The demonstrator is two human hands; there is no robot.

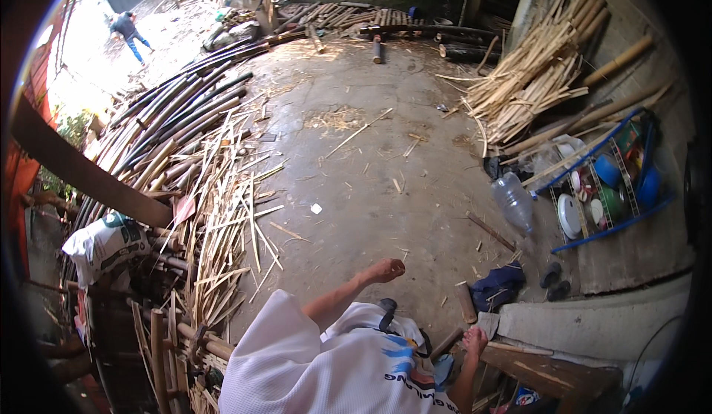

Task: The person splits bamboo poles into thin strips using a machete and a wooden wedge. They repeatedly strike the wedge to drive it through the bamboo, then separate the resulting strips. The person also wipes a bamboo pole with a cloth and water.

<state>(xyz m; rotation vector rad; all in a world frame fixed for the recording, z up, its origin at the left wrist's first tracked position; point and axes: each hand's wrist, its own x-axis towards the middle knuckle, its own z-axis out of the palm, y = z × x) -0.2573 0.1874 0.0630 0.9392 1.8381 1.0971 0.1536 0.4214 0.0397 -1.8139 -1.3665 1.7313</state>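
Observation:
My left hand [387,269] hangs over the concrete floor [356,214] in front of my body, its fingers curled in a loose fist with nothing showing in them. Lower and to the right, my right hand [475,338] is beside the wooden bench [552,369], its fingers also curled and no object visible in them. Close to that hand lie a short bamboo piece [466,303] and a dark blue cloth [498,288]. Another dark bamboo end [447,343] shows between my body and the right hand.
Bamboo strips [222,221] and long poles [178,117] are heaped along the left. A strip bundle [526,73] leans at the upper right. A plastic bottle [513,202], a blue dish rack [601,184] and slippers [555,282] stand right. A person [130,32] is outside, far left.

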